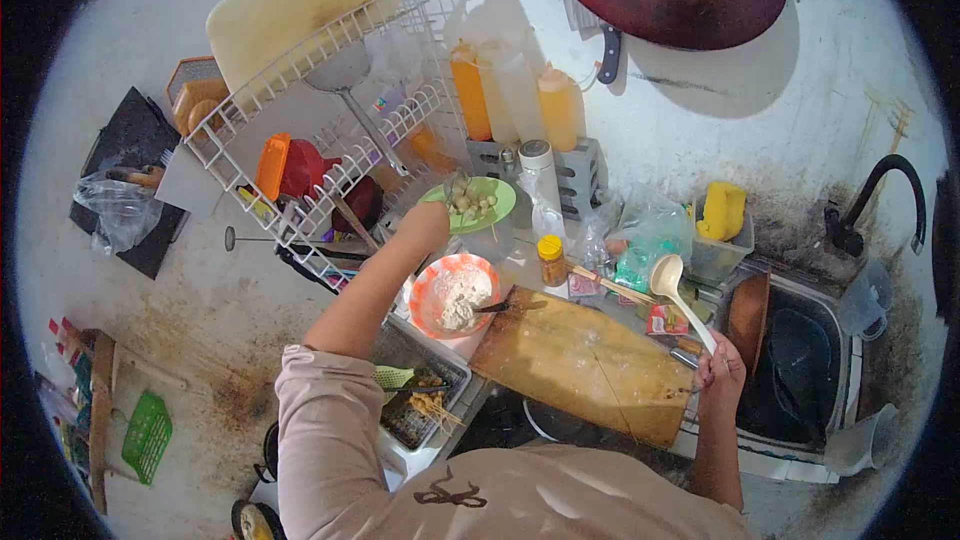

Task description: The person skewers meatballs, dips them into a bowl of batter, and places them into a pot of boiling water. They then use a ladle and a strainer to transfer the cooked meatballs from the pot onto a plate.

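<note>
My left hand (427,226) is stretched forward, closed on the near left rim of a light green plate (500,195); its fingers are partly hidden. Small pale round pieces (472,206), which look like meatballs, lie on that plate. Just below it stands an orange-and-white bowl (424,288) with white floury paste and a dark-handled spoon. My right hand (722,365) is wrapped round the handle of a cream-coloured ladle (668,278), held bowl-up over the right end of the wooden cutting board (580,360).
A sink (800,370) with a black faucet (890,180) is at the right. A white wire dish rack (310,50) stands at the back left. Near the board are a yellow-capped jar (551,262) and plastic bags (650,225). A metal tray (455,380) with skewers lies in front.
</note>
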Demonstrator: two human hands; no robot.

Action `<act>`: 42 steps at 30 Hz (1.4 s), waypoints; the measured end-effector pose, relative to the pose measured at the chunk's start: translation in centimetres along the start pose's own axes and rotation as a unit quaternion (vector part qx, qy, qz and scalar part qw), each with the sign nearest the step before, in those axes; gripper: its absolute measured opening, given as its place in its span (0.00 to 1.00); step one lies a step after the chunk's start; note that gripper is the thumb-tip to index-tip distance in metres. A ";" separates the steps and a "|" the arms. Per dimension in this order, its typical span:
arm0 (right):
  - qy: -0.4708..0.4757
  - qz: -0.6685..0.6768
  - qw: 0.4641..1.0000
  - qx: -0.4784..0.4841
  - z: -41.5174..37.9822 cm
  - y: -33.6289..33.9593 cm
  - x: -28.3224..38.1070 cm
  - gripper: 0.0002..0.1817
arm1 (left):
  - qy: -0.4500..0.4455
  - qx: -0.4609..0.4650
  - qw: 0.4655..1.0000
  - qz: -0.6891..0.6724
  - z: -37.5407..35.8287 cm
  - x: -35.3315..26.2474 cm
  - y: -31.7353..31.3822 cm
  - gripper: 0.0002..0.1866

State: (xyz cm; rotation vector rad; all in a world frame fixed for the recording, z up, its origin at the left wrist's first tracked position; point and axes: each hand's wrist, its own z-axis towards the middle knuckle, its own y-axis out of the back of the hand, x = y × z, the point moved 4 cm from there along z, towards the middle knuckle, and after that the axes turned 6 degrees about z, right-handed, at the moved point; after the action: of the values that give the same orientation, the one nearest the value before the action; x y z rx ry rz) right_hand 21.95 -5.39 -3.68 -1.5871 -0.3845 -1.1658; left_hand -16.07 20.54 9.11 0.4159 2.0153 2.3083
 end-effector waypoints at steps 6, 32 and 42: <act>-0.001 -0.010 1.000 -0.005 -0.3 -0.1 -0.3 0.14 | 0.002 -0.014 0.998 0.062 -0.8 -1.4 0.7 0.10; -0.188 0.045 0.972 0.131 -1.4 -5.5 -2.2 0.18 | 0.059 -0.105 0.755 -0.645 -17.2 3.5 2.5 0.15; -0.305 -0.099 0.876 0.360 -8.7 -19.5 -11.0 0.07 | 0.027 -0.190 0.476 -0.858 -25.6 -5.5 -6.1 0.16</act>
State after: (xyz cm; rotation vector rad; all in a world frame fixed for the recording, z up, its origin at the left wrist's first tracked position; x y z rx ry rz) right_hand -1.84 -2.32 -2.38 -1.2076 -1.2635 -0.5100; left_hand -17.58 -4.41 -0.77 -1.1773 0.6433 1.0445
